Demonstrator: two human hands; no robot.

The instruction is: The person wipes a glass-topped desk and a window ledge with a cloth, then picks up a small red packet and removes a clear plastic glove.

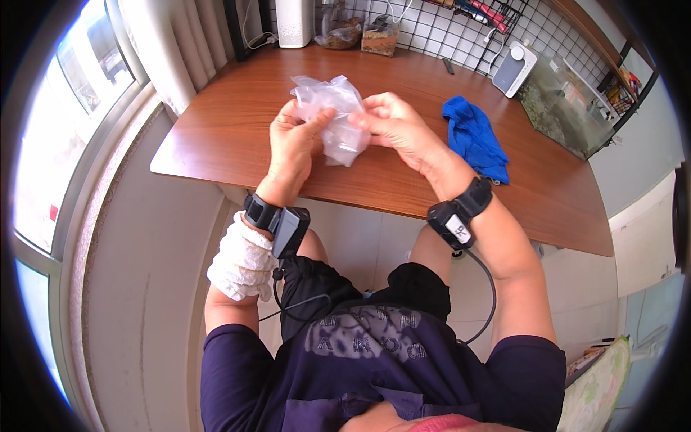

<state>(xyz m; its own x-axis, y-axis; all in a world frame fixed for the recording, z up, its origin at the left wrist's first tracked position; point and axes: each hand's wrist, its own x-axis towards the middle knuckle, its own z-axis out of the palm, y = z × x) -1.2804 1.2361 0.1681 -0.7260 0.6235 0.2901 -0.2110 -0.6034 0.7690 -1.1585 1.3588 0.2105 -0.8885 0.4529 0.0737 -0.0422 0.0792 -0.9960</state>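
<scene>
A crumpled clear plastic bag [344, 144] is held up over the near part of the brown wooden table [245, 108]. My left hand [294, 137] pinches its left side between thumb and fingers. On the other side, my right hand [399, 129] has its thumb and fingers closed on the bag's right edge. The bag's folds are loose, and I cannot make out anything inside. To the right of my right hand lies a bunched blue cloth item [473, 137], perhaps a pouch, with a cord at its near end.
Along the back stand a white box-shaped device [294, 21], clear containers [380, 36] and a white-and-grey appliance [514, 69]. A glass tank [565, 104] occupies the far right. Wrist devices with cables hang from both my forearms. A window [79, 79] and curtain are at left.
</scene>
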